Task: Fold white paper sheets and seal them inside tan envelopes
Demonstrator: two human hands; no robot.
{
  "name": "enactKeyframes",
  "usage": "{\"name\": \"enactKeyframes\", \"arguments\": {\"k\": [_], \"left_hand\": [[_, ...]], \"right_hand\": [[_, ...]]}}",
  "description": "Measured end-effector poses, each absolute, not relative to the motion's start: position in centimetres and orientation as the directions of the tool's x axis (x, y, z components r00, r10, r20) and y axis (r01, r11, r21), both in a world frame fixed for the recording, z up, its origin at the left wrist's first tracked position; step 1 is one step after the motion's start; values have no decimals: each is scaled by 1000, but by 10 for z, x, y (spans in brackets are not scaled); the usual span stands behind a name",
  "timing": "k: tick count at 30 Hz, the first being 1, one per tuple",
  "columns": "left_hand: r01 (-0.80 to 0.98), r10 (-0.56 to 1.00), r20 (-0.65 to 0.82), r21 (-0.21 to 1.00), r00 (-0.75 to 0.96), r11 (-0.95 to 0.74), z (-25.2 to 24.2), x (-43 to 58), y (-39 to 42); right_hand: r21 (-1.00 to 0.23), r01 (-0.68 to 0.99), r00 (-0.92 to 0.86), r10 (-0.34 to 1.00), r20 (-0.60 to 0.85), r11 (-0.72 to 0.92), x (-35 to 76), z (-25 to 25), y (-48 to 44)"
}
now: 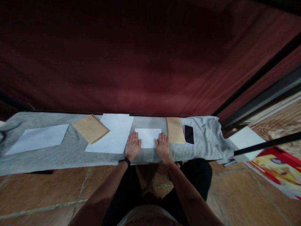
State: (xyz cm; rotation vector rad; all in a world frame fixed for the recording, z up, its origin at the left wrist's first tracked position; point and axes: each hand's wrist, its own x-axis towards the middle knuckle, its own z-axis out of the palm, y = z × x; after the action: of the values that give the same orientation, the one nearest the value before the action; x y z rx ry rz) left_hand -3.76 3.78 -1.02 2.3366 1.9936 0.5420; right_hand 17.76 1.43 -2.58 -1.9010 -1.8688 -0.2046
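Note:
Straight ahead, a small white sheet of paper (148,138) lies flat on the grey cloth (148,154). My left hand (133,145) rests palm down by its left edge, fingers stretched forward, with a dark band on the wrist. By the right edge of the paper lies my right hand (162,145), also flat with its fingers extended. Both thumbs point inward over or against the paper's sides. Just right of my right hand is a stack of brown envelopes (176,130). Larger white sheets (115,135) lie left of my left hand.
More brown envelopes (90,128) overlap the larger sheets, and another white sheet (39,138) lies far left. A smartphone (189,134) sits right of the envelope stack. A dark red panel (141,78) rises behind the cloth. A red and yellow box (279,171) stands lower right.

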Motion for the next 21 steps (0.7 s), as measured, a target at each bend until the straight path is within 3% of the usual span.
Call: {"name": "enactKeyframes", "arguments": {"k": [6,11,21], "left_hand": [[938,941,279,232,190,-258,-5,-31,10],[861,874,253,200,415,-467,-2,-15,-20],[897,905,220,179,364,-404,2,-41,-33]], "right_hand": [[-252,967,67,921,383,35,165,-18,-8],[-239,936,-175,931,319,258,140,-13,-33],[-191,960,-130,933,334,202,170,-16,-54]]}}
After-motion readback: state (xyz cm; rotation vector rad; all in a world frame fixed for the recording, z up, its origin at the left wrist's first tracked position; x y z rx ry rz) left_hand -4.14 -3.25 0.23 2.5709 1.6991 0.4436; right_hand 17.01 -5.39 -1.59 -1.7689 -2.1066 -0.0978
